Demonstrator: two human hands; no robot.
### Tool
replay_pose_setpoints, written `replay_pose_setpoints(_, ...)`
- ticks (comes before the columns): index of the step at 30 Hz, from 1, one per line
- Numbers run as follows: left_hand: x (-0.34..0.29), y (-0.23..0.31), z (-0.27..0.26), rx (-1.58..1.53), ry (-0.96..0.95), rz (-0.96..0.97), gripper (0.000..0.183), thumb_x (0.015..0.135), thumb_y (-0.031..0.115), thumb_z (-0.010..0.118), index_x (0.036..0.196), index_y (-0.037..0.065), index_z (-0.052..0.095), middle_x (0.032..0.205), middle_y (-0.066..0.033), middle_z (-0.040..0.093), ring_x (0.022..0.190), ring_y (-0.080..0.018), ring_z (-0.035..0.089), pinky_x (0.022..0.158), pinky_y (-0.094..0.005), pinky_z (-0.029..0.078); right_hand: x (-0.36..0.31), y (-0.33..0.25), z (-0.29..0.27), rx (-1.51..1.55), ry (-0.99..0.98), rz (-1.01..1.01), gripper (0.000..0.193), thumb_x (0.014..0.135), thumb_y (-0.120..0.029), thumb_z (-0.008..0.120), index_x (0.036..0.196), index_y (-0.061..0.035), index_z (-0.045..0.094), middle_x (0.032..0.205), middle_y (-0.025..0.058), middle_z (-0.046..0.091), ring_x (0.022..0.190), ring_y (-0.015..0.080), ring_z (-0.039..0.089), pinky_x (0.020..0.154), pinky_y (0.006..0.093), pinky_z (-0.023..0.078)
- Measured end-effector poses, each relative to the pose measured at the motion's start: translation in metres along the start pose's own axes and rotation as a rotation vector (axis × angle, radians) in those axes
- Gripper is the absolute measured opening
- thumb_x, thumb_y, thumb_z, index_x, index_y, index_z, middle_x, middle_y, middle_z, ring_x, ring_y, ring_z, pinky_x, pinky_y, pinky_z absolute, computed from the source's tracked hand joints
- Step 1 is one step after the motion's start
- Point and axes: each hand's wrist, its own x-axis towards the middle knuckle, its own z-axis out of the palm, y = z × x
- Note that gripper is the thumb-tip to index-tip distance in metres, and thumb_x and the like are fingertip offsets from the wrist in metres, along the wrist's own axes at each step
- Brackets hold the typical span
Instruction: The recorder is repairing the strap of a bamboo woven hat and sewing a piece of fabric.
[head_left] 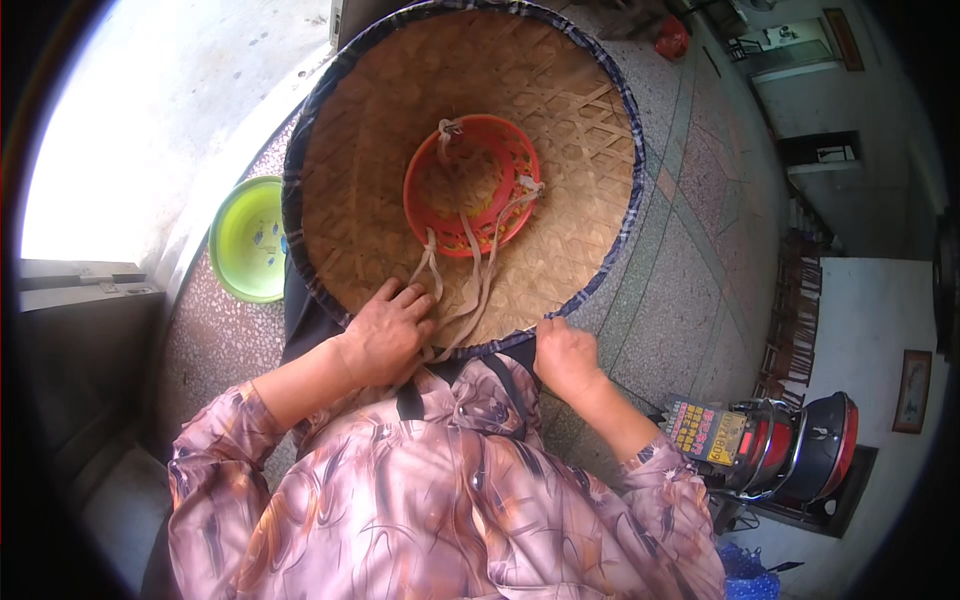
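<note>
A large round woven bamboo tray point(350, 170), its rim bound in dark checked cloth, rests against my lap. Inside it sits a red plastic basket point(422, 215), smaller and round, with pale cloth strips point(488, 270) knotted to its edge. The loose ends of the strips trail toward me over the weave. My left hand point(390, 330) is closed over the near rim, its fingertips on the weave beside the strips and its thumb hidden. On the near right, my right hand point(565, 352) grips the rim in a fist.
A green plastic basin point(248, 262) stands on the speckled floor to the left, close to a bright doorway. At the lower right is the rear of a motorbike point(765, 448) near a white wall. A red bag point(672, 38) lies far off at the top right.
</note>
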Motion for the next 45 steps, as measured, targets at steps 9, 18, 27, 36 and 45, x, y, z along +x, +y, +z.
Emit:
replay_pose_setpoints(9, 0.003, 0.000, 0.001, 0.031, -0.009, 0.010, 0.042, 0.060, 0.022, 0.068, 0.098, 0.006, 0.065, 0.117, -0.0115, 0.055, 0.115, -0.0272, 0.047, 0.097, -0.0420, 0.035, 0.040, -0.009, -0.015, -0.017, -0.180, -0.105, 0.010, 0.066, -0.008, 0.060, 0.074, -0.0045, 0.065, 0.074, 0.0136, 0.065, 0.072, 0.0281, 0.066, 0.058, 0.0376, 0.053)
replay_pose_setpoints(18, 0.000, 0.003, 0.002, 0.044, 0.030, -0.010, 0.040, 0.062, 0.024, 0.066, 0.098, 0.007, 0.067, 0.118, -0.0106, 0.057, 0.116, -0.0278, 0.047, 0.098, -0.0432, 0.035, 0.056, -0.028, -0.012, -0.168, -0.379, -0.108, 0.013, 0.073, -0.011, 0.058, 0.077, -0.0096, 0.071, 0.079, 0.0096, 0.069, 0.076, 0.0222, 0.068, 0.059, 0.0339, 0.053)
replay_pose_setpoints(27, -0.003, 0.004, 0.000, 0.021, 0.015, 0.008, 0.041, 0.063, 0.027, 0.067, 0.099, 0.007, 0.067, 0.117, -0.0111, 0.057, 0.116, -0.0289, 0.048, 0.099, -0.0442, 0.034, 0.045, -0.015, -0.016, -0.043, -0.240, -0.137, 0.013, 0.068, -0.014, 0.061, 0.074, -0.0084, 0.070, 0.077, 0.0111, 0.068, 0.073, 0.0254, 0.067, 0.057, 0.0368, 0.052)
replay_pose_setpoints(36, 0.001, 0.004, -0.005, 0.007, -0.042, 0.002, 0.041, 0.063, 0.026, 0.068, 0.099, 0.007, 0.066, 0.118, -0.0110, 0.056, 0.117, -0.0290, 0.047, 0.099, -0.0440, 0.034, 0.059, -0.004, 0.004, 0.290, 0.130, -0.221, 0.010, 0.068, -0.016, 0.057, 0.066, -0.0069, 0.061, 0.068, 0.0174, 0.064, 0.066, 0.0298, 0.066, 0.057, 0.0412, 0.052)
replay_pose_setpoints(45, 0.017, 0.015, -0.007, -0.268, 0.253, -0.050, 0.034, 0.063, 0.019, 0.071, 0.094, 0.007, 0.064, 0.109, -0.0098, 0.058, 0.111, -0.0299, 0.050, 0.094, -0.0430, 0.036, 0.097, 0.025, -0.027, 1.728, -0.477, 0.220, 0.010, 0.093, -0.016, 0.052, 0.095, -0.0063, 0.053, 0.070, 0.0039, 0.061, 0.053, 0.0109, 0.060, 0.044, 0.0218, 0.049)
